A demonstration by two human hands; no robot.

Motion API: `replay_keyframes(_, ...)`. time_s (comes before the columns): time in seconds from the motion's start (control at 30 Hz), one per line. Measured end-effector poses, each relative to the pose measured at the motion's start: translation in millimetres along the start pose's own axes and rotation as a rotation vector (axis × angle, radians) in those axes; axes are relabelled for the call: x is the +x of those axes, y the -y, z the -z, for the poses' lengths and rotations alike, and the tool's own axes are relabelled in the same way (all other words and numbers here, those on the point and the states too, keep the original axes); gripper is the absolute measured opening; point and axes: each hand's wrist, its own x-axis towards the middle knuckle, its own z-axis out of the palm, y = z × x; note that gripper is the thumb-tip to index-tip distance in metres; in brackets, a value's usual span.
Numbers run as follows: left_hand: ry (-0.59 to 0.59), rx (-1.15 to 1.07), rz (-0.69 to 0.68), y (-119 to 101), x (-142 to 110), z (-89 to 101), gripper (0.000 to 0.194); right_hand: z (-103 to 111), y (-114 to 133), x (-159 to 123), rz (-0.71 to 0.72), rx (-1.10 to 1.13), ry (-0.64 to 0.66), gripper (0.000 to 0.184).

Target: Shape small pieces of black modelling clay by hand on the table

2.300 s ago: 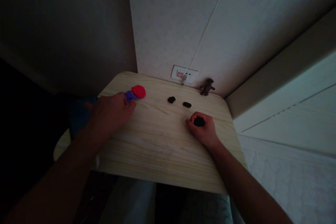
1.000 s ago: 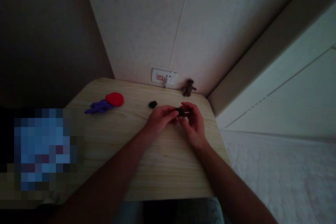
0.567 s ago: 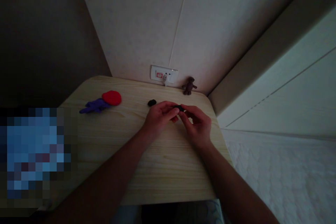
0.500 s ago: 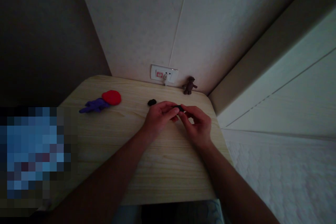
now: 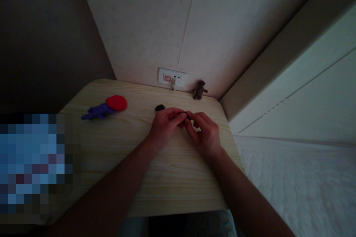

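My left hand [image 5: 166, 124] and my right hand [image 5: 204, 133] meet over the back half of a small pale wooden table [image 5: 144, 177]. Both pinch a small black clay lump [image 5: 185, 115] held between their fingertips, mostly hidden by the fingers. Another black clay piece [image 5: 160, 107] lies on the table just left of my left hand. A red clay disc [image 5: 116, 102] joined to a purple clay shape [image 5: 96, 112] rests at the table's left.
A small brown clay figure [image 5: 199, 89] stands at the table's back edge against the wall. A white wall socket [image 5: 172, 77] sits just above the tabletop. A pixelated blue area covers the lower left. A pale quilted surface lies to the right.
My left hand left the purple and red clay and joined my right hand at the black lump. In the last half second the hands sank slightly and closed tighter on it.
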Motion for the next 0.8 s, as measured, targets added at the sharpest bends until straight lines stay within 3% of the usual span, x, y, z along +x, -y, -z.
replay_keyframes(0.2, 0.038, -0.026, -0.020, 1, 0, -1.5, 0.030, -4, -8, -5, -0.228, 0.300, -0.103, 0.025)
replay_keyframes(0.33, 0.053, -0.009, -0.021, 3, 0, -0.9, 0.032, -7, -13, -5, -0.332, 0.496, -0.089, 0.021)
replay_keyframes(0.53, 0.062, -0.039, -0.013, 6, 1, -1.6, 0.031, -8, -9, -4, -0.406, 0.586, -0.114, 0.022)
replay_keyframes(0.8, 0.097, -0.080, -0.025, 6, 2, 0.4, 0.028, -8, -12, -1, -0.393, 0.629, -0.105, 0.016)
